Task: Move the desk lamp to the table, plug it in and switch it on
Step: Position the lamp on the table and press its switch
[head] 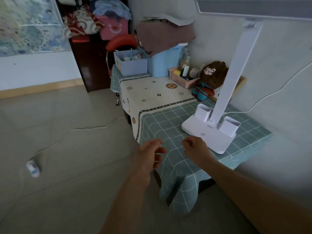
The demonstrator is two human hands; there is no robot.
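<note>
The white desk lamp stands on the table's near right corner, and its base (209, 132) has two pen cups. Its arm (236, 68) slants up to the head (253, 5) at the top edge; the lamp is unlit. A thin white cord (270, 97) leaves the base and climbs the right wall. My right hand (194, 147) hovers just left of the base with fingers curled closed and nothing visible in them. My left hand (150, 152) sits at the table's front corner, fingers curled around bits of thin white cord. A white power strip (33, 168) lies on the floor at left.
The table wears a green checked cloth (168, 125). On its far half stand a plush toy (209, 80), a pink basket (182, 78) of bottles and blue boxes (131, 63). A red chair (121, 43) is behind. A white cable (87, 128) crosses the tiled floor to the strip.
</note>
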